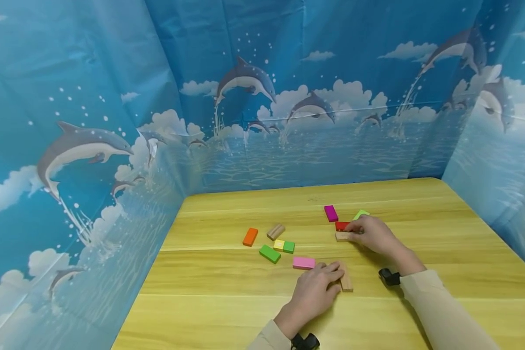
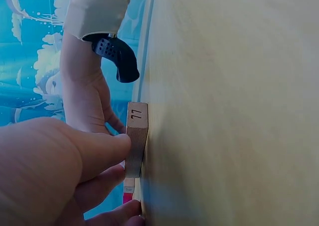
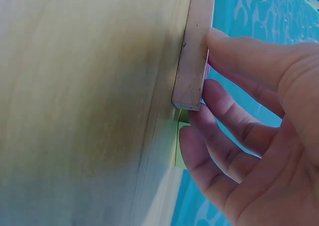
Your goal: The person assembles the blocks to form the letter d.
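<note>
Near the middle of the table, my left hand (image 1: 315, 289) rests its fingertips against a plain wooden block (image 1: 347, 283) lying lengthwise. Dark printed marks show on that block's end (image 2: 137, 114) in the left wrist view, where the thumb and a finger touch its edge. Farther back, my right hand (image 1: 374, 236) pinches another plain wooden block (image 1: 342, 236) at its right end, low over the tabletop; the index finger's contact is partly hidden. Just behind lies a red block (image 1: 342, 226), partly covered by the fingers. A lime green block (image 1: 361, 214) peeks out past the right hand.
A pink block (image 1: 303, 263) lies left of the left hand. Farther left are green (image 1: 270, 254), orange (image 1: 250, 237) and yellow (image 1: 279, 245) blocks, a smaller-looking green one (image 1: 289, 247) and wooden pieces (image 1: 276, 232). A magenta block (image 1: 330, 213) lies toward the back. Dolphin-printed sheets surround the table.
</note>
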The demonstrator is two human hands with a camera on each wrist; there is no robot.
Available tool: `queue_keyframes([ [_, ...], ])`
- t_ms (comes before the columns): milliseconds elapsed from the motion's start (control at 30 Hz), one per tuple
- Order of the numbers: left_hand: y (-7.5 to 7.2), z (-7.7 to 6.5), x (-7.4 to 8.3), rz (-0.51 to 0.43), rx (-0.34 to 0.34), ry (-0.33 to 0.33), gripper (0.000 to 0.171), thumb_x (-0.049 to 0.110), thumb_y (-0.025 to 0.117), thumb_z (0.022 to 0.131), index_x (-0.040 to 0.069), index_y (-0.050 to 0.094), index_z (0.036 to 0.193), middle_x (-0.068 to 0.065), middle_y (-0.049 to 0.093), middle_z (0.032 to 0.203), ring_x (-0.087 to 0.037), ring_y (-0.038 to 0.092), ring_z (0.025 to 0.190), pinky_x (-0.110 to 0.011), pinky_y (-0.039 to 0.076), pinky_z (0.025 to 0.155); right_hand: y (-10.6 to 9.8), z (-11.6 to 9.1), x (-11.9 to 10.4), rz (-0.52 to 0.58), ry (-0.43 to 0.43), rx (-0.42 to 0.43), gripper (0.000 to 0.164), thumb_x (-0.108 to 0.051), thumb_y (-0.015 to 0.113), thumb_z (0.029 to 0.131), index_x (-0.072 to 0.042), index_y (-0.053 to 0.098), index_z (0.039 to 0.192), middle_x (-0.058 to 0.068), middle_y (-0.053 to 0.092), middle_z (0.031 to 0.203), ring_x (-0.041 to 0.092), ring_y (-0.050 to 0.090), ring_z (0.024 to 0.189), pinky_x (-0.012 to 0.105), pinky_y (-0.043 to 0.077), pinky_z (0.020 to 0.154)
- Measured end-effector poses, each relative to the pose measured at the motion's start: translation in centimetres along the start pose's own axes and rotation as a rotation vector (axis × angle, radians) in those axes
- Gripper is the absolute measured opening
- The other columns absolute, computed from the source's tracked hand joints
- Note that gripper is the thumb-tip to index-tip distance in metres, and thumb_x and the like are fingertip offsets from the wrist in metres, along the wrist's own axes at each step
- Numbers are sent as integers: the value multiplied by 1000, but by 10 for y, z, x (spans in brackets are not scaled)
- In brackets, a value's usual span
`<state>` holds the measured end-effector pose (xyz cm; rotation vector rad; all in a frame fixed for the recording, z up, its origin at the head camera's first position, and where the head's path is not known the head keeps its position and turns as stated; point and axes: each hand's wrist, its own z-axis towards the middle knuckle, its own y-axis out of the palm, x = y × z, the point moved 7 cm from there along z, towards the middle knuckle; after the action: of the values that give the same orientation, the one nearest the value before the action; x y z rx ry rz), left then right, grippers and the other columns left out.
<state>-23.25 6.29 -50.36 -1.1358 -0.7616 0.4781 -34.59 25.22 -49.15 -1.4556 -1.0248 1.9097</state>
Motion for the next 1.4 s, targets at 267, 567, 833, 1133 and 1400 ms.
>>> queue_keyframes([
  [267, -1, 3, 0, 0, -1, 7, 39, 29, 65, 99, 28, 64, 138, 12, 52, 147, -11, 53, 128, -30, 51, 91, -3, 3, -1, -7, -10, -30, 13, -14, 74, 93, -12, 78, 105, 0, 69, 96, 23, 62, 91, 49, 52, 80],
  [567, 0, 1, 0, -6, -3, 2, 39, 29, 65, 99, 27, 64, 138, 12, 52, 147, -13, 53, 129, -31, 50, 94, 1, 4, 3, 35, 30, -58, 14, -14, 77, 90, -13, 74, 103, 0, 68, 97, 20, 61, 88, 44, 52, 78],
  [833, -1, 2, -1, -6, -12, 26, 43, 28, 63, 100, 32, 59, 143, 10, 49, 150, -10, 51, 129, -30, 50, 90, 0, 5, 4, 62, 27, -63, 16, -13, 79, 88, -14, 72, 102, -2, 67, 94, 17, 61, 87, 41, 52, 77],
  [1133, 1, 0, -4, 27, -85, 78, 41, 32, 59, 103, 37, 56, 144, 12, 41, 155, -15, 47, 135, -33, 50, 92, -3, 6, -2, 44, 5, -82, 8, -11, 77, 90, -14, 72, 95, -2, 66, 89, 16, 60, 82, 39, 50, 74],
  [1400, 3, -3, -6, 32, -120, 73, 42, 37, 56, 104, 40, 53, 145, 14, 38, 156, -14, 44, 137, -35, 49, 96, 0, 6, -9, 32, -18, -127, 23, -10, 79, 88, -12, 74, 110, -3, 65, 91, 16, 59, 82, 37, 51, 73],
])
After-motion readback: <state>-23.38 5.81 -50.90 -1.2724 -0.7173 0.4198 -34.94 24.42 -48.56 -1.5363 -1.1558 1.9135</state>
